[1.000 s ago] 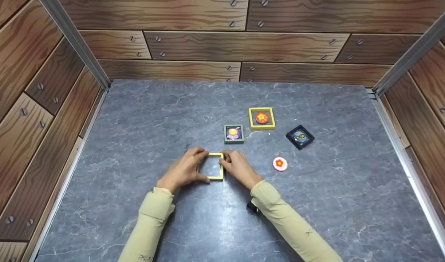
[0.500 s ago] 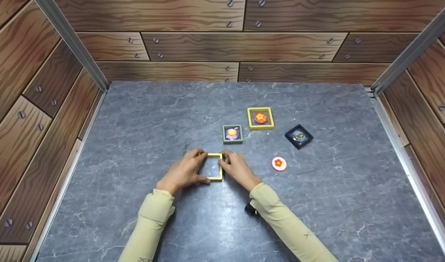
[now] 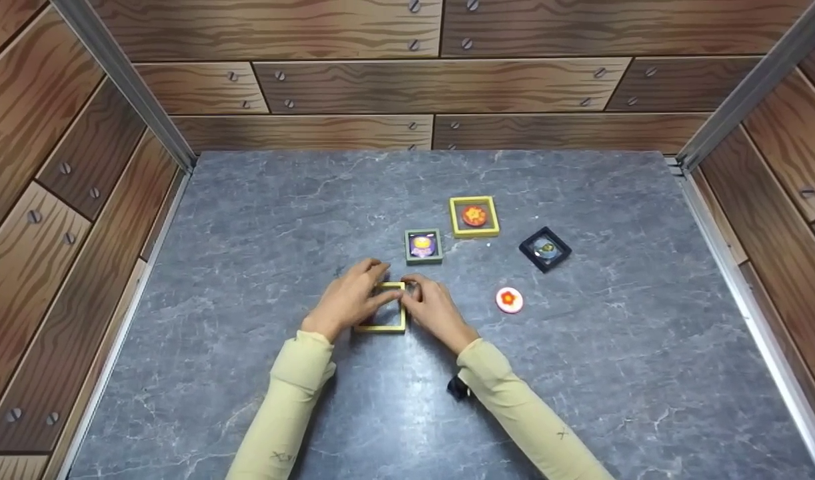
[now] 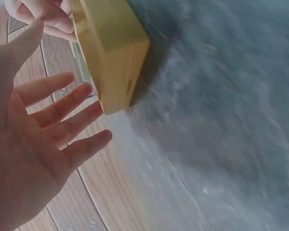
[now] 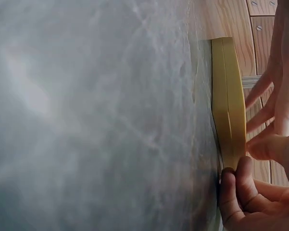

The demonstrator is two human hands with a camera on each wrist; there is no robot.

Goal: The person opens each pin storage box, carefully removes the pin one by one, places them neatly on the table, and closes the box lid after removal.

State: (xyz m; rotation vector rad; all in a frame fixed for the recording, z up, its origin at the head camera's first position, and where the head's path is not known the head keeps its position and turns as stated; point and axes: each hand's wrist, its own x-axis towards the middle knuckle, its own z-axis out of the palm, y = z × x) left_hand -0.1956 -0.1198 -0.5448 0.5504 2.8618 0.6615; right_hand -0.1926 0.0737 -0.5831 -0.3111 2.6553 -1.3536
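A square yellow display frame [image 3: 381, 329] with a see-through middle lies in front of the person. My right hand [image 3: 439, 312] pinches its right side near the far corner. In the right wrist view a seam runs along the side of the yellow frame [image 5: 221, 82], with a narrow gap beside the right fingertips [image 5: 244, 168]. My left hand [image 3: 347, 300] is over the frame's left side, fingers spread and thumb reaching across towards the right hand. From the left wrist view, the left palm [image 4: 33, 149] shows with nothing in it, fingertips close to the frame's edge.
Beyond the hands stand a green frame [image 3: 423, 261] with a purple picture and another yellow frame [image 3: 475, 234] holding an orange flower disc. A dark frame [image 3: 533, 259] lies further right. Nearer is a white disc [image 3: 509, 300] with a red flower. Wood-patterned walls [image 3: 381, 87] enclose the table.
My left hand has let go of the frame's left side and moved up and right over it, the thumb swinging across. The right hand keeps its pinch.
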